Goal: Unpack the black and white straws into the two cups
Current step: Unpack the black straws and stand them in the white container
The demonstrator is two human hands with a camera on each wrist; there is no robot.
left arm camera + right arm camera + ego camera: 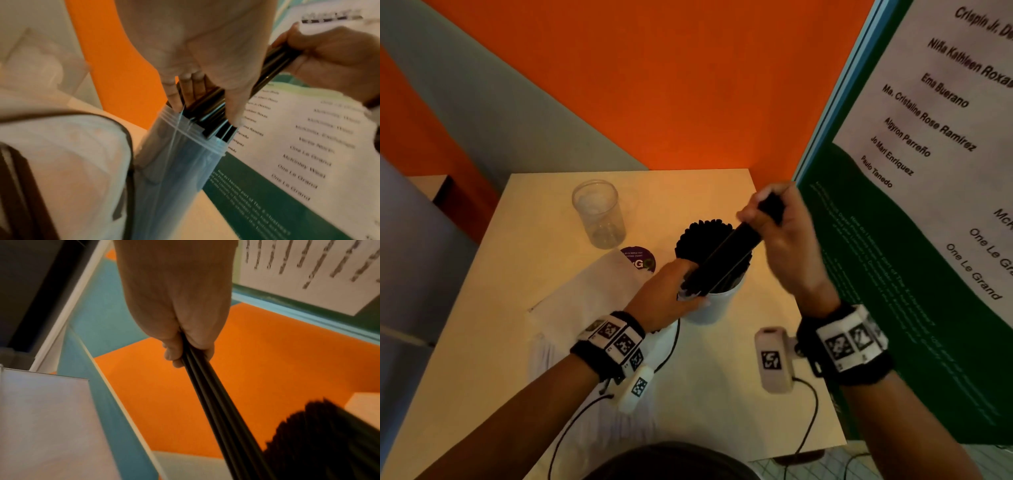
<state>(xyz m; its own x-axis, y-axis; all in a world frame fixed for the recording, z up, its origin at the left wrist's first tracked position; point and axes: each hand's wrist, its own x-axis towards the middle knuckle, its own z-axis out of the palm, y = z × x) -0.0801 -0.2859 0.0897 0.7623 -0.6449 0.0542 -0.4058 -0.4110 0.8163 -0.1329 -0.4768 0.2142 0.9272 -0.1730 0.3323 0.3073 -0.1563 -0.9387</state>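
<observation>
My right hand (780, 233) (333, 53) (185, 331) grips the upper end of a slanted bundle of black straws (726, 253) (275, 65) (216, 402). My left hand (671, 291) (205, 81) pinches the bundle's lower ends at the ridged mouth of a clear plastic holder (180, 170); I cannot tell whether that is a bag or the cup. A pale cup (709, 308) under the hands holds several upright black straws (703, 236) (329, 434). An empty clear cup (599, 212) stands at the back left. A white straw pack (585, 298) lies flat to the left.
The small beige table (722, 394) meets an orange wall (654, 85) at the back and a green and white poster board (928, 240) on the right. A purple round sticker (638, 260) lies between the cups. Cables run from my wrist units.
</observation>
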